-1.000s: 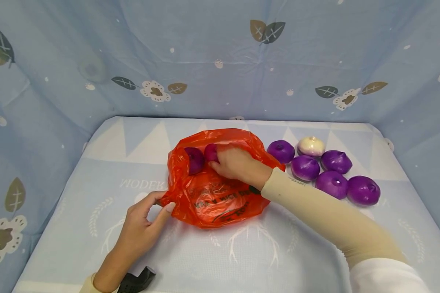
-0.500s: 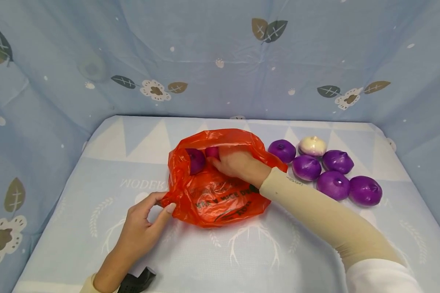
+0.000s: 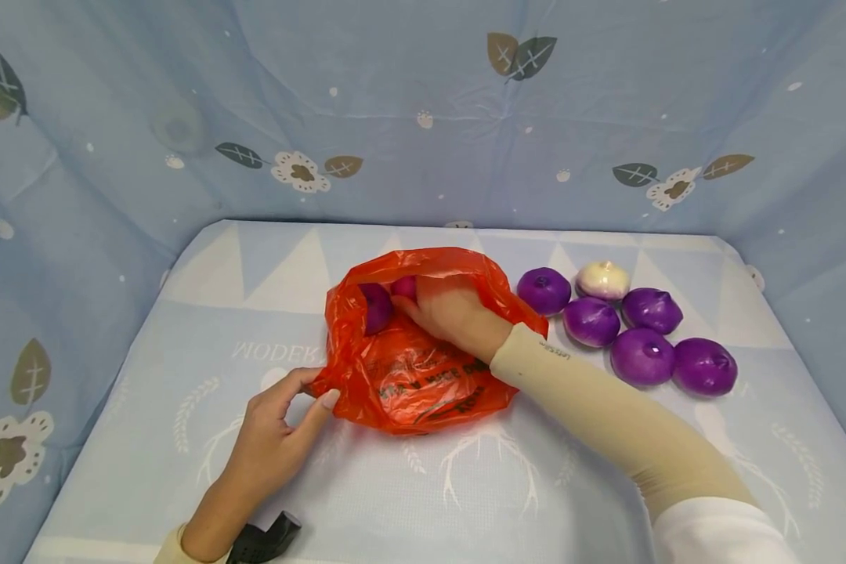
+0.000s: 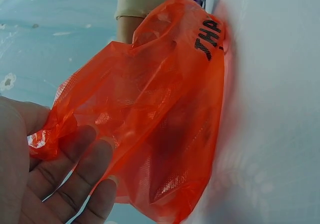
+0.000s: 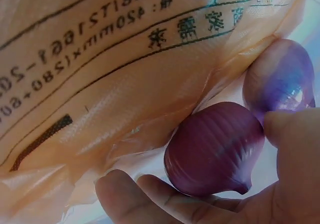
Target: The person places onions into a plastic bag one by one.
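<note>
An orange plastic bag (image 3: 423, 368) lies open on the blue mat. My left hand (image 3: 309, 398) pinches the bag's near left corner between thumb and fingers; the left wrist view shows that hand (image 4: 47, 144) on the crumpled orange bag (image 4: 165, 114). My right hand (image 3: 451, 313) is reached into the bag's mouth. In the right wrist view my right hand (image 5: 220, 184) curls round a dark purple onion (image 5: 215, 146), with a second, paler purple onion (image 5: 280, 79) beside it against the bag (image 5: 100, 69). Both onions (image 3: 377, 307) show through the opening.
Several purple onions (image 3: 591, 321) and one white onion (image 3: 602, 280) lie in a cluster right of the bag. Blue patterned cloth walls (image 3: 423, 117) close in the mat on three sides. A black strap (image 3: 264, 540) sits at my left wrist.
My right hand has pushed slightly deeper into the bag with the onion. The left hand keeps its pinch on the corner.
</note>
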A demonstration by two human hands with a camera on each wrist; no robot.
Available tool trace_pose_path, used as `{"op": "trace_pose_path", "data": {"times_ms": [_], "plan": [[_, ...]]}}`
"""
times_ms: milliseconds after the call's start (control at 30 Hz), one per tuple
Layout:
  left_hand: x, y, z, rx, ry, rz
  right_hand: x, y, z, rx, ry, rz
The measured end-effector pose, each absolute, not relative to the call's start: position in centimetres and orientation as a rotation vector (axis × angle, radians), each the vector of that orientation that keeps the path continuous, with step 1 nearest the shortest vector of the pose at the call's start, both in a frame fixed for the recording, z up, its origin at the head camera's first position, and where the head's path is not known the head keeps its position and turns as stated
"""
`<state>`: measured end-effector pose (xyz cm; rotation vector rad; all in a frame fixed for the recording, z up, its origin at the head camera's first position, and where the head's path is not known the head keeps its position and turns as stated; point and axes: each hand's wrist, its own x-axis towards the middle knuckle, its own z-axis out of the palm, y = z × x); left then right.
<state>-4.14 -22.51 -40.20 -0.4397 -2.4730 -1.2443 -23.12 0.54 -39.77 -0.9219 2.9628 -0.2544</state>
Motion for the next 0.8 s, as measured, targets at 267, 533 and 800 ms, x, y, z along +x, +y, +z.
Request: {"op": "trace_pose_path", "data": {"times_ms": [267, 533, 800], "plan": [[-4.3, -22.5, -40.4, -0.479, -2.437, -1.235, -23.3, 1.3, -39.0, -0.842, 2.872, -0.322], [-4.1, -22.5, -40.3, -0.462, -2.448, -1.234, -22.8, 1.7, -38.2, -0.814, 2.779, -0.297], [-4.0, -22.5, -40.3, -0.439, -2.463, -1.243, -22.5, 1.7, -38.1, -0.86, 2.792, -0.258]]}}
